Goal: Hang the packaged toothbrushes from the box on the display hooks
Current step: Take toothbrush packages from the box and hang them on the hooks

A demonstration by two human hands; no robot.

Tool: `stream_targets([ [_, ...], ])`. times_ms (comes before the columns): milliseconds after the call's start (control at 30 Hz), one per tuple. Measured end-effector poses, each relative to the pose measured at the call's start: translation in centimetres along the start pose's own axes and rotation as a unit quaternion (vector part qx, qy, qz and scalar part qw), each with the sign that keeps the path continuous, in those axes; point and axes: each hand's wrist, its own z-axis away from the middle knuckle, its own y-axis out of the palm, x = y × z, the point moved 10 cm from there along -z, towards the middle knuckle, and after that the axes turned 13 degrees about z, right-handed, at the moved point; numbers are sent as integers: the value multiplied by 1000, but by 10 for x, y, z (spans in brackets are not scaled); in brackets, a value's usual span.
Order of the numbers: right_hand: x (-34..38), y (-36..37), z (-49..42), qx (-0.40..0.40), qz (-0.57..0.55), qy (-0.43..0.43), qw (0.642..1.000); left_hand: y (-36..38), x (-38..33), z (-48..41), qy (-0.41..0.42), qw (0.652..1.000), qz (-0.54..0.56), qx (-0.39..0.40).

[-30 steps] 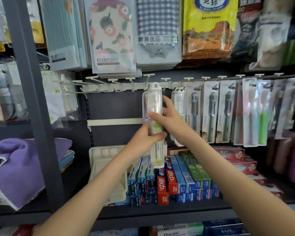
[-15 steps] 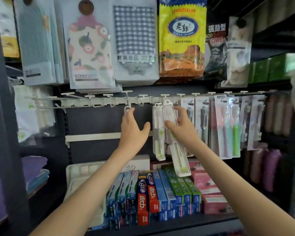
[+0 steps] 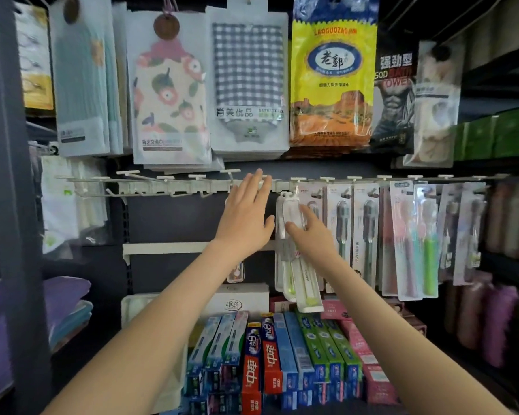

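A white hook rail (image 3: 162,185) runs across the dark back panel. My left hand (image 3: 247,218) is raised flat against it, fingers straight, fingertips on the rail. My right hand (image 3: 310,235) pinches a white packaged toothbrush (image 3: 307,283) near its top; its top is at a hook and its lower end tilts right. A second white pack (image 3: 283,265) hangs just behind it. More packaged toothbrushes (image 3: 369,235) hang to the right. A white box (image 3: 243,298) stands on the shelf below my left forearm, which partly hides it.
Bagged towels (image 3: 246,85) hang above the rail. Toothpaste cartons (image 3: 270,360) fill the shelf below. Several hooks left of my left hand are bare. A grey shelf upright (image 3: 12,205) stands at the left, with folded purple towels (image 3: 63,295) behind it.
My left hand let go of the white pack and rose to the rail, fingers spread. My right hand carried the pack rightward to a hook beside the other white pack.
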Motion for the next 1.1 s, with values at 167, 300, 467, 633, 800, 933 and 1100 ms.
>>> stream_targets([
  [167, -10, 19, -13, -1, 38, 24, 999, 6, -1, 13, -1, 1000, 26, 6],
  [300, -18, 25, -8, -28, 81, 13, 996, 13, 5, 40, -10, 999, 51, 13],
  [467, -37, 37, 16, -32, 105, 29, 994, 32, 16, 81, -38, 997, 49, 49],
  [633, -58, 48, 88, -12, 131, 19, 991, 69, 0, 138, -92, 984, 137, 68],
  [800, -103, 64, 205, 70, 123, 0, 990, 121, -33, 256, -129, 963, 217, 92],
  [933, -167, 97, 303, 191, 111, -4, 975, 172, -44, 380, -186, 944, 218, 165],
  [1100, -291, 161, 432, 318, 109, 68, 939, 255, -33, 575, -339, 855, 199, 338],
])
